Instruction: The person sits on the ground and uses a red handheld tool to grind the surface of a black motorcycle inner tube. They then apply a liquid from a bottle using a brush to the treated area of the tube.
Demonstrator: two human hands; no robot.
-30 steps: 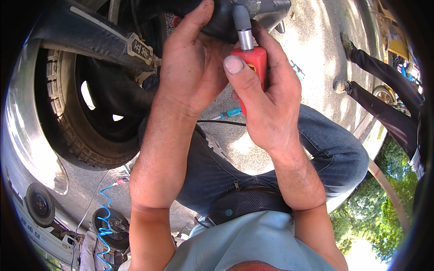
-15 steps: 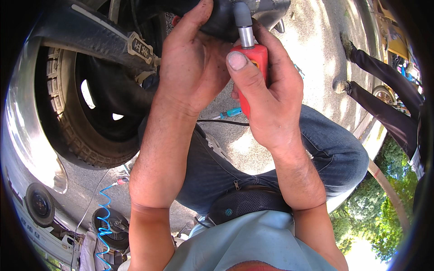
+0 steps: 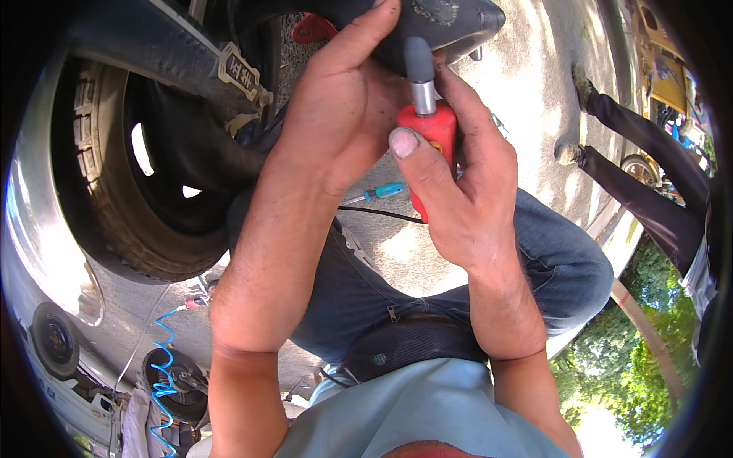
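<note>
My left hand [image 3: 347, 107] grips a glossy black rubber inner tube [image 3: 466, 30]; its thumb lies along the tube and its other fingers are mostly hidden underneath. A scuffed, dull patch shows on the tube near the top edge. In my right hand [image 3: 466, 191] is a red hand-held grinder [image 3: 430, 126], my thumb along its side and my fingers wrapped around it. Its silver collar carries a grey rounded tip that points up over the tube's lower edge. Whether the tip touches the rubber, I cannot tell. A dark cord comes from the grinder's lower end.
A wheel with a tyre [image 3: 114, 229] stands at my left beside a dark fork leg [image 3: 160, 61]. On the ground beyond my lap lies a blue-handled screwdriver [image 3: 384, 191]. A coiled blue hose [image 3: 164, 389] is at lower left. Another person's legs [image 3: 641, 183] are at right.
Both hands have shifted slightly. The grinder has come down and a little right, so more of the tube's scuffed patch shows. A red part beyond my left hand is now more visible.
</note>
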